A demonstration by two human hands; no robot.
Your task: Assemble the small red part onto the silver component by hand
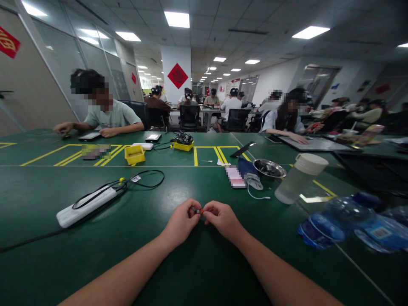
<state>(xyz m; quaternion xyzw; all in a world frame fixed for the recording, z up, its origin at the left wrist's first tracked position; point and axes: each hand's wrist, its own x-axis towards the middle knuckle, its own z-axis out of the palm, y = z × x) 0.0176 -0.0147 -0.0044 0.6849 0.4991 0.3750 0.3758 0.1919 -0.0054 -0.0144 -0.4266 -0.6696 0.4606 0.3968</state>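
Note:
My left hand (184, 219) and my right hand (222, 218) meet fingertip to fingertip above the green table (137, 259). Pinched between them is a tiny orange-red and dark part (199, 211), too small to name and mostly covered by the fingers. Both hands are closed, thumbs pressed against index fingers, and each seems to grip one end of it. Closest to my right hand, farther back, lie a short white cable (259, 197) and a grey and navy cloth-like item (250, 172).
A white power strip (86, 206) with a black cord lies left. Yellow bins (134, 154) stand farther back. To the right are a metal bowl (269, 168), a frosted bottle (299, 178) and blue-labelled plastic bottles (321, 229). Two people sit across the table.

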